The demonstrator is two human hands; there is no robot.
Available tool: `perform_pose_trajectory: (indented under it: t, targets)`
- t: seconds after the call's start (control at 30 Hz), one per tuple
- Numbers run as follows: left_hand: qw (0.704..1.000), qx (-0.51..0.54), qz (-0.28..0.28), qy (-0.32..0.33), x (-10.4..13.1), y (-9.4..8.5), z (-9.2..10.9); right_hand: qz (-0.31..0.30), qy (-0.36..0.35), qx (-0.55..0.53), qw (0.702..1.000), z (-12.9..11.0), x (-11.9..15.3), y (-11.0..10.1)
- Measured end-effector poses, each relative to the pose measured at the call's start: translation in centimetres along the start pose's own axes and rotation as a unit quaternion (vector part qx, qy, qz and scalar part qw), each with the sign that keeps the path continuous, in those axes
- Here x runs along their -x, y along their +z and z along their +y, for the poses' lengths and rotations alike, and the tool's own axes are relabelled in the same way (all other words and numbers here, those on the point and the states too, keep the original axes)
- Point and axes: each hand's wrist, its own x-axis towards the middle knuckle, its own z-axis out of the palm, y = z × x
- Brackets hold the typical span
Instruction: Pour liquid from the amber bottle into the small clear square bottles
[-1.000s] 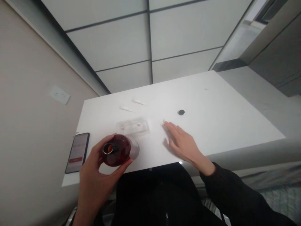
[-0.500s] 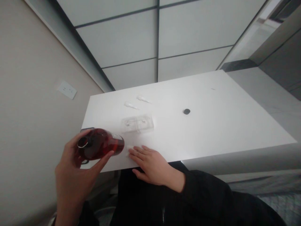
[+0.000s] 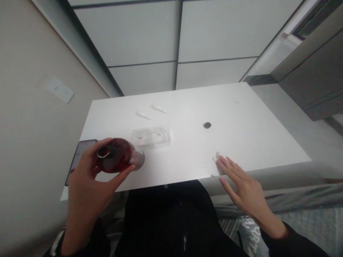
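My left hand (image 3: 87, 178) is wrapped round a dark red glass bottle (image 3: 120, 155), its uncapped mouth facing me, held above the table's left side. Over the front edge on the right, my right hand (image 3: 245, 185) is stretched out flat with its fingers fairly straight. Its fingertips are at a small crumpled white scrap (image 3: 217, 156), perhaps paper; I cannot make out its kind. Beyond the bottle sits a clear plastic two-part case (image 3: 151, 137). A small round black cap (image 3: 207, 125) lies farther right.
Behind the clear case lie two white nozzle-like tips, a nearer nozzle (image 3: 144, 115) and a farther nozzle (image 3: 159, 108). A phone (image 3: 80, 153) rests at the left end of the white table (image 3: 184, 153). A wall socket (image 3: 60, 90) is on the left, sliding doors (image 3: 144, 32) behind.
My right hand has swept from the middle of the front edge to the right, the white scrap moving along with it. The bottle stays in my left hand. The view has shifted slightly, revealing more phone.
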Motion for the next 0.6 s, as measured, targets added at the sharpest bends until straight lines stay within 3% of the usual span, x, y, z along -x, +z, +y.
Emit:
perform_pose_trajectory:
  t: [0.17, 0.27, 0.37, 0.47, 0.6]
  targets:
    - [1.0, 0.017, -0.013, -0.022, 0.2, -0.2, 0.6, -0.037, -0.085, -0.115, 0.989, -7.0, -5.2, 3.4]
    - [0.999, 0.003, -0.014, -0.034, 0.7, -0.7, 0.8, -0.135, -0.17, -0.205, 0.955, -12.4, -9.4, 5.7]
    - [0.999, -0.015, -0.002, -0.04, 1.4, -0.9, 0.8, -0.161, -0.232, -0.226, 0.932, -15.9, -12.1, 7.0]
    - [0.999, -0.017, -0.008, -0.046, 1.9, -0.7, 0.8, -0.156, -0.232, -0.221, 0.934, -15.5, -12.0, 6.8]
    - [0.999, -0.008, -0.047, -0.017, 1.8, 0.5, 1.0, -0.094, -0.144, -0.168, 0.971, -9.1, -8.2, 5.0]
